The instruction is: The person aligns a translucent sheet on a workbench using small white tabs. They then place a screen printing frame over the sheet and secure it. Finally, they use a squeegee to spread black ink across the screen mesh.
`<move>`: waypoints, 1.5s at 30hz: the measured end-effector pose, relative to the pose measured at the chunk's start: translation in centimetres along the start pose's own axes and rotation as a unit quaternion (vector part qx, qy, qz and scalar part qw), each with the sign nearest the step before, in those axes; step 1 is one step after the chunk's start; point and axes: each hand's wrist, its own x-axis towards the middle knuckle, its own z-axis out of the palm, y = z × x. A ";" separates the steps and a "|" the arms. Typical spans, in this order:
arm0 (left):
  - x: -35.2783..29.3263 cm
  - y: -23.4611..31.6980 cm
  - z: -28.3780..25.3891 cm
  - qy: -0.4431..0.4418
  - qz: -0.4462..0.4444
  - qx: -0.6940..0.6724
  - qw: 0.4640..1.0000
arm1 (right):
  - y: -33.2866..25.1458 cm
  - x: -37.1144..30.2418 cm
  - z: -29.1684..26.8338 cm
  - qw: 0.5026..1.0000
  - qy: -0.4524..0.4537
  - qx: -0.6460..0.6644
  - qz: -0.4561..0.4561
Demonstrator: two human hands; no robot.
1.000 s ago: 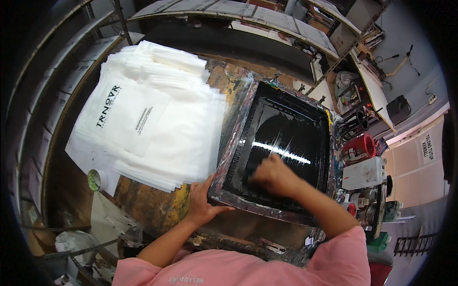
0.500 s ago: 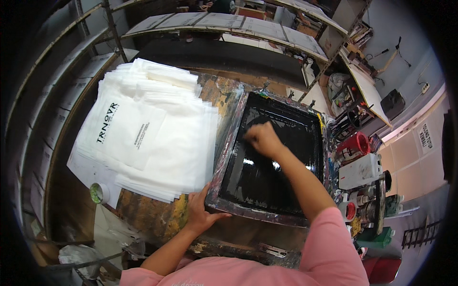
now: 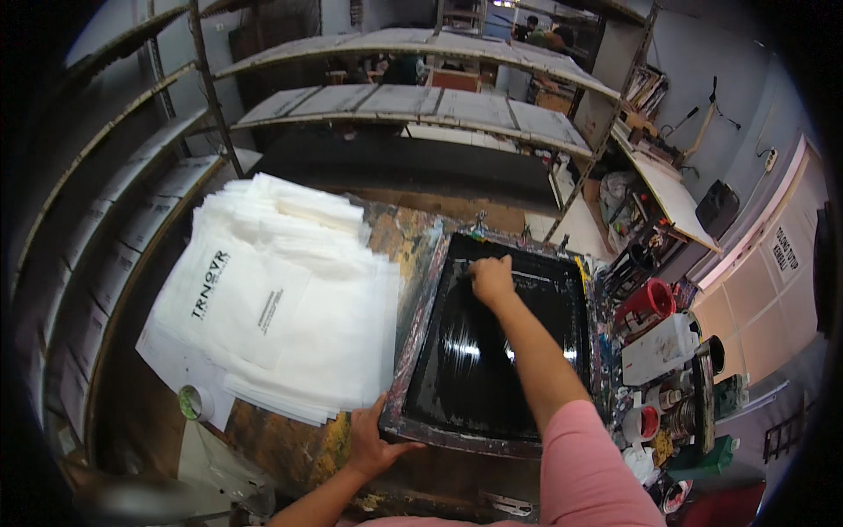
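Note:
A black, ink-covered printing screen [image 3: 492, 351] in a paint-stained frame lies on the table before me. My right hand [image 3: 490, 278] reaches to the screen's far end and is closed around a squeegee handle [image 3: 509, 277] that runs across the mesh. My left hand [image 3: 371, 443] presses flat on the frame's near left corner, fingers spread. A thick pile of white bags [image 3: 272, 307] with black print sits to the left of the screen.
A red jug [image 3: 648, 303], a white canister [image 3: 660, 347] and several ink pots [image 3: 641, 422] crowd the right side. A tape roll [image 3: 195, 402] lies near the pile's front. Long drying racks [image 3: 413, 101] stand beyond the table, and curved shelves [image 3: 105, 220] line the left.
My right hand has travelled from the near middle of the screen to its far end, dragging the squeegee away from me. The left hand stayed on the frame's corner.

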 end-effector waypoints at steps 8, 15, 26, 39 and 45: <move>-0.6 -0.5 -0.1 -0.001 0.009 -0.016 1.000 | -10.1 -13.9 -8.7 0.954 -0.153 -0.007 -0.257; -0.8 -0.1 -0.1 -0.004 -0.010 -0.013 1.000 | -7.4 -10.9 -6.7 0.974 -0.080 -0.085 -0.192; -0.9 -0.4 -0.3 0.016 0.005 0.002 1.000 | -6.5 -8.4 -2.8 0.988 -0.029 0.091 -0.123; -0.4 -0.1 -0.7 -0.011 -0.010 -0.015 1.000 | -2.1 -0.8 -1.8 0.999 -0.030 0.031 -0.020; -1.1 -0.8 0.2 0.023 0.008 -0.010 1.000 | -6.4 -6.6 -4.5 0.958 -0.107 0.154 -0.216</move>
